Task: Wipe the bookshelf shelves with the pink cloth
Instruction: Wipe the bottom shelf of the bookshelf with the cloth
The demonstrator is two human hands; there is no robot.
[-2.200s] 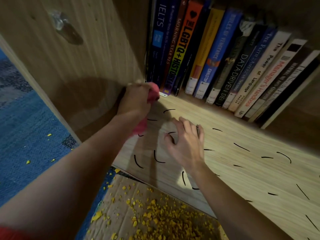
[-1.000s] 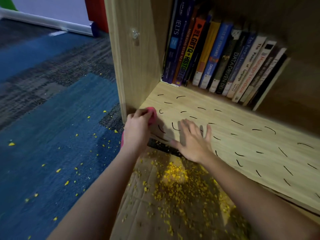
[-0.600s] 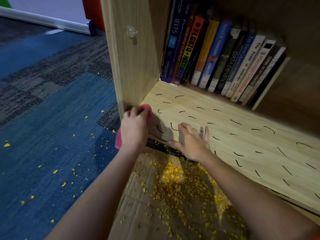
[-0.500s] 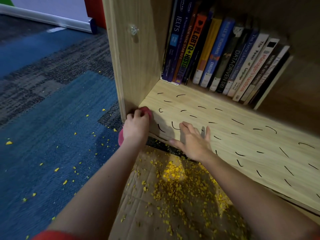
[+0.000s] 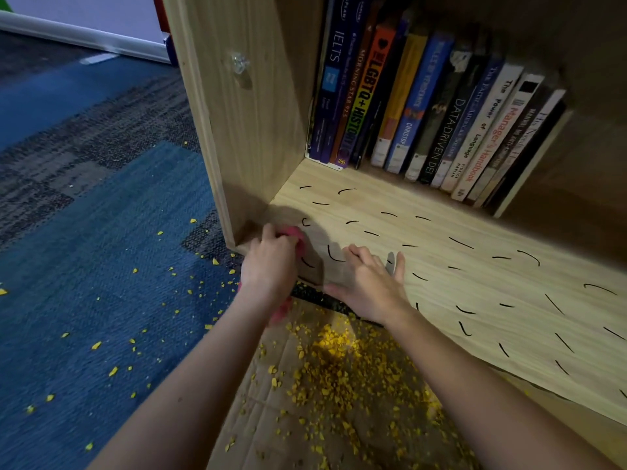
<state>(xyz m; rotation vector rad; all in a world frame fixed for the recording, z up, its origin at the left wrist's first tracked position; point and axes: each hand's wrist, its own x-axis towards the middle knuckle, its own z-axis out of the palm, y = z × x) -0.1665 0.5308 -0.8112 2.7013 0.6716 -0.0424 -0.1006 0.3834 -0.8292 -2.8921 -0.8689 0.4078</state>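
Left hand (image 5: 269,262), gripping the bunched pink cloth (image 5: 293,233), has drawn forward from the books (image 5: 424,96) to the front-left corner of the shelf (image 5: 492,320). Right hand (image 5: 369,283) stays flat, fingers spread. Black marks (image 5: 459,243) persist, so wiping appears barely begun.

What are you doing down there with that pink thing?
A person is wiping a bookshelf. Their left hand grips a pink cloth and presses it into the front left corner of the wooden shelf. Their right hand rests flat on the shelf beside it, fingers spread. Little black marks cover the shelf, and a row of books stands at the back. Yellow crumbs lie on the cardboard and blue carpet below.
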